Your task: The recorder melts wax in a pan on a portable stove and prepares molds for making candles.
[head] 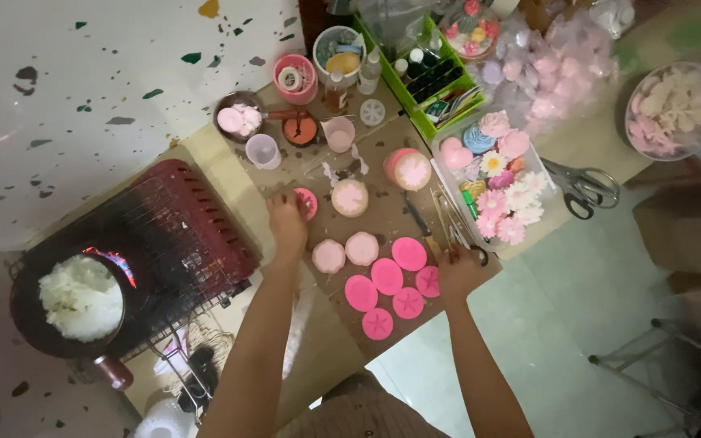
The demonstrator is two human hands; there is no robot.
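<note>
Down on the brown board, the left hand held a small pink mold. The right hand touched another pink mold, fingers curled; I could not tell its grip.

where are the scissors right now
In the head view, the scissors lie on the right of the work surface, just right of the clear tray of flower-shaped pieces and below the bowl of pale pieces.

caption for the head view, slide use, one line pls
Left hand at a small pink mould, right hand beside round pink moulds on a cardboard sheet.
</note>
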